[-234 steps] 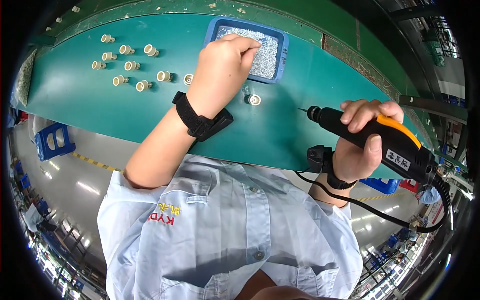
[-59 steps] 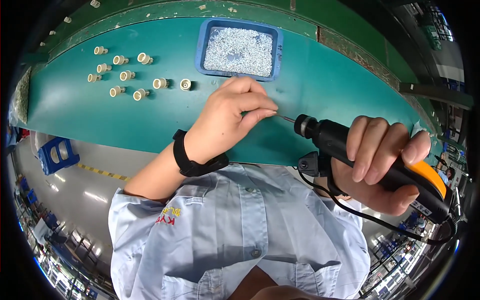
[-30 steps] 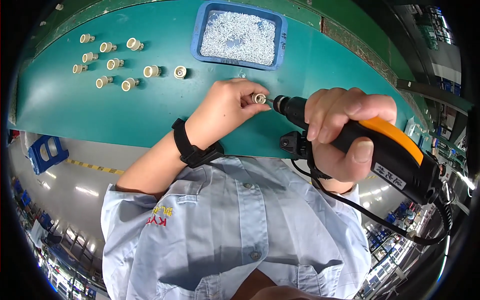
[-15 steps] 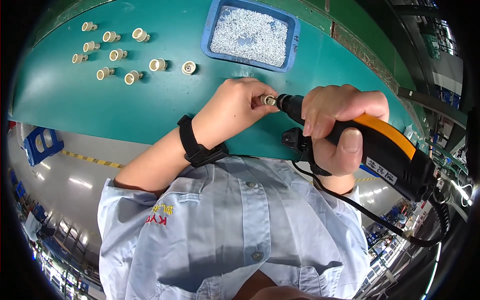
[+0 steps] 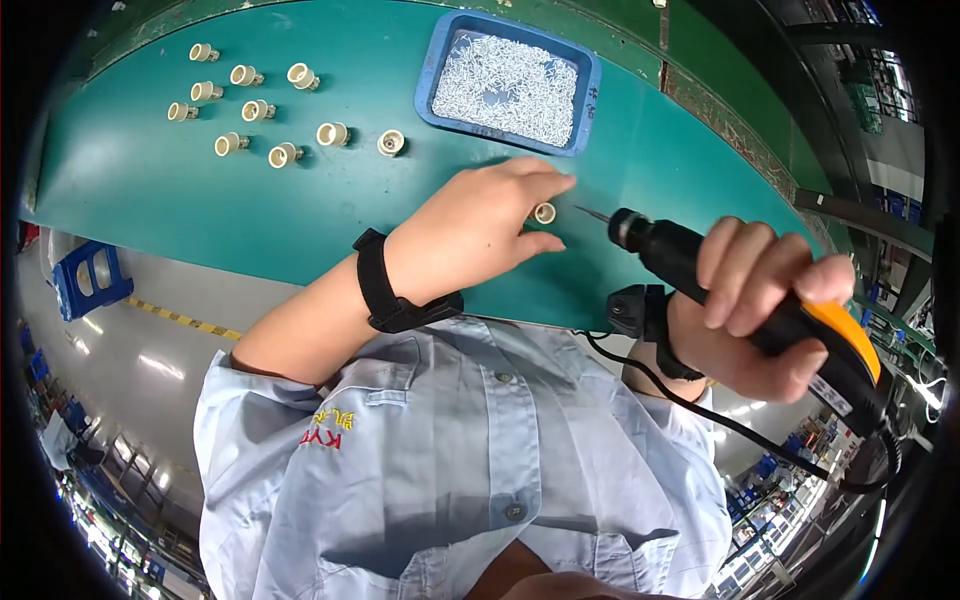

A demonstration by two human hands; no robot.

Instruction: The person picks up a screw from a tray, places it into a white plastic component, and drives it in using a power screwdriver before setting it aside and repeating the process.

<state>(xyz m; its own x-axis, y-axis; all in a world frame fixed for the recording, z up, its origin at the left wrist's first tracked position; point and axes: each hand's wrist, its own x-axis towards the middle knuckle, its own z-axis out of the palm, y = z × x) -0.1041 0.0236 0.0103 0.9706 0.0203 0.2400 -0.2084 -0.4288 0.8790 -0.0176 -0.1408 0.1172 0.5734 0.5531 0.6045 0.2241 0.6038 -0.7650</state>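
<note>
My left hand [image 5: 490,215] is open, thumb and index finger spread apart. In the gap between them sits a small cream cup-shaped fitting [image 5: 544,213], its round mouth facing the screwdriver; its rear part is hidden by the fingers. My right hand [image 5: 765,305] is wrapped round a black and orange electric screwdriver [image 5: 680,255]. The thin bit points left towards the fitting and stands apart from it. A cable runs from the screwdriver's rear end.
Several similar cream fittings with metal ends [image 5: 285,154] lie at the left of the green table [image 5: 130,185]; one [image 5: 391,143] stands mouth up nearer my left hand. A blue tray [image 5: 425,100] of small silvery screws [image 5: 505,85] is at the back. A black cable [image 5: 715,415] crosses my right forearm.
The screwdriver has drawn back right, its bit now out of the fitting. My left thumb and fingers have spread off the fitting, which they pinched before. The view has shifted slightly.
</note>
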